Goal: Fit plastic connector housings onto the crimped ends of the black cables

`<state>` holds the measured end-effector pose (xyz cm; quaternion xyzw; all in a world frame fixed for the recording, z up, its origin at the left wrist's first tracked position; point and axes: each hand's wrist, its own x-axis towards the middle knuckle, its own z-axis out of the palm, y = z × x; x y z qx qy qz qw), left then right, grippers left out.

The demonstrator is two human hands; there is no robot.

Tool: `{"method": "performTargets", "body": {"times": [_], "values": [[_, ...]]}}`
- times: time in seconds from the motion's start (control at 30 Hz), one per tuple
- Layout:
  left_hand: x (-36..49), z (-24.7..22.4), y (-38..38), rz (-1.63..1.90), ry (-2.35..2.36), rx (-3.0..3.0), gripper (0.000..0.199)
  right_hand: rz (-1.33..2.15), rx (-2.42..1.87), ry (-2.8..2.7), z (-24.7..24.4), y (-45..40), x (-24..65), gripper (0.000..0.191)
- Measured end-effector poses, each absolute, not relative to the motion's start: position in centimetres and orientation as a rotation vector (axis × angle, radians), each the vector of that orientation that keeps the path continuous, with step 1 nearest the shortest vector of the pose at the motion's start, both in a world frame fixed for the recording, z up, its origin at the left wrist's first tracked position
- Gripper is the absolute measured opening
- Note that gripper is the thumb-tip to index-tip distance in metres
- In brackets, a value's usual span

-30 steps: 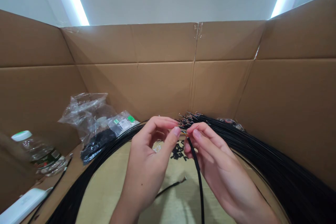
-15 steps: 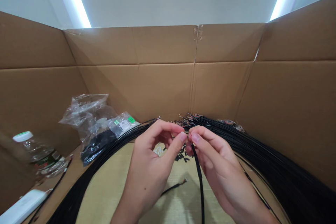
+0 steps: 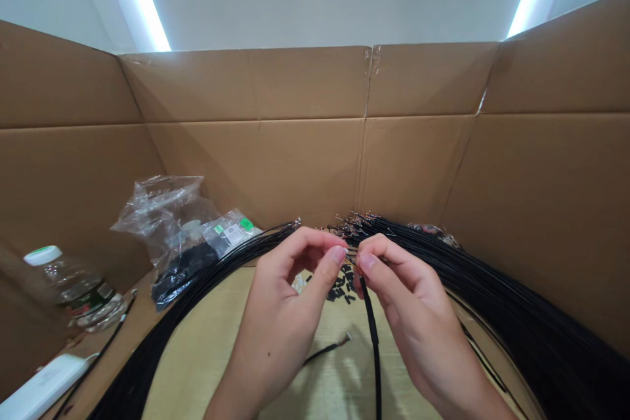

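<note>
My left hand (image 3: 290, 302) pinches a small white piece, mostly hidden at its fingertips; it looks like a connector. Thin wires run from there to my right hand (image 3: 408, 302), whose thumb and fingers are closed on them. Below the right fingertips a black cable (image 3: 376, 354) hangs down toward the bottom edge. Behind the hands, small black tube pieces (image 3: 339, 290) and some small white parts (image 3: 299, 283) lie on the yellowish board (image 3: 197, 354). A second cable end (image 3: 327, 349) with a small connector lies below my left hand.
Bundles of black cables curve along the left (image 3: 197, 289) and right (image 3: 492, 282). At left are a plastic bottle (image 3: 79, 289), clear bags (image 3: 172, 223) and a white device (image 3: 44, 387). Cardboard walls (image 3: 295, 164) surround the work surface.
My fingertips have moved slightly apart, and thin wires now show between them. The black cable has shifted slightly left at its lower end.
</note>
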<state>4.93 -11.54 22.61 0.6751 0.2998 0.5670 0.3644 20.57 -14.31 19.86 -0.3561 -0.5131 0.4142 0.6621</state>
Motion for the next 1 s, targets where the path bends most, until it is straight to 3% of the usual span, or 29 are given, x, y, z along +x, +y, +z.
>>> {"method": "performTargets", "body": {"times": [0.23, 0.43, 0.8, 1.0], "values": [[4.75, 22.54, -11.49, 1.441, 0.770, 1.693, 0.007, 0.431, -0.894, -1.317, 20.32, -14.71, 20.15, 0.018], [4.91, 22.78, -11.58, 1.421, 0.782, 1.660, 0.009, 0.105, -0.932, -1.408, 20.64, -14.88, 19.75, 0.018], [4.73, 22.55, -11.70, 1.420, 0.783, 1.806, 0.016, 0.306, -0.932, -1.378, 20.86, -15.04, 19.94, 0.020], [4.92, 22.79, -11.76, 1.406, 0.810, 1.924, 0.021, 0.052, -0.936, -1.387, 20.53, -15.12, 19.70, 0.018]]}}
